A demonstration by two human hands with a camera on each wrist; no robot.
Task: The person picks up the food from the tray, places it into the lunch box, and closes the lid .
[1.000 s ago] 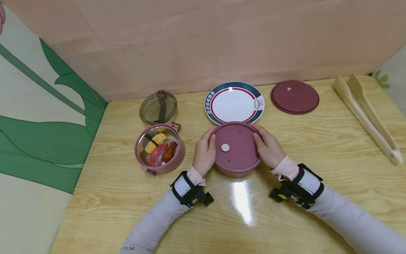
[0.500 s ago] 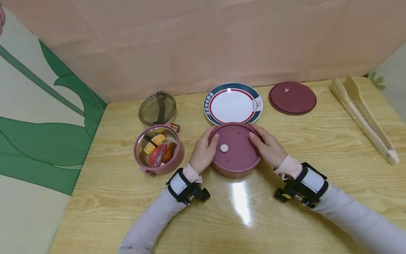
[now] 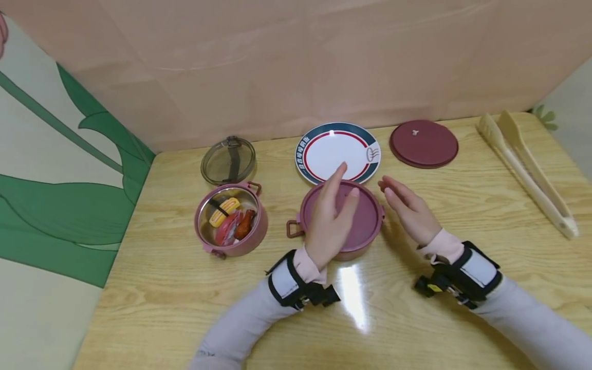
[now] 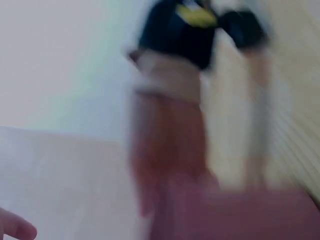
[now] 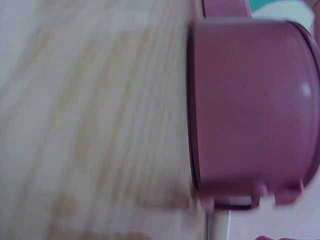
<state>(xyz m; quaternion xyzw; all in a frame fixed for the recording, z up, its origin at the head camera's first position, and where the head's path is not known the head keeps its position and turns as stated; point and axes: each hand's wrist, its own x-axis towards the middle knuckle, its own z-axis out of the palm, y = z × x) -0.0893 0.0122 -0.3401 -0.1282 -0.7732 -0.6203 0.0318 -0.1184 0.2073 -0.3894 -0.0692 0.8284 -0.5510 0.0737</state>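
Note:
A mauve pot (image 3: 356, 252) stands in the middle of the table with a flat mauve lid (image 3: 365, 213) on it. My left hand (image 3: 329, 221), fingers extended, overlaps the lid's left part in the head view and hides its white knob. Just off the pot's right side is my right hand (image 3: 413, 213), fingers fairly straight and nothing held. The pot's side (image 5: 250, 100) fills much of the right wrist view. In the blurred left wrist view, the right hand (image 4: 167, 140) appears beyond the pot (image 4: 245, 215).
At left, an open pink pot (image 3: 252, 241) holds a toy drumstick (image 3: 245, 224) and other toy food. Behind it lies a see-through lid (image 3: 217, 162). A plate (image 3: 333, 151), a dark red disc (image 3: 424, 144) and tongs (image 3: 522, 164) lie along the back and right.
Both hands have let go of the lidded pot. The left moved right, over the lid; the right drew away to the right. The pot's left handle now shows.

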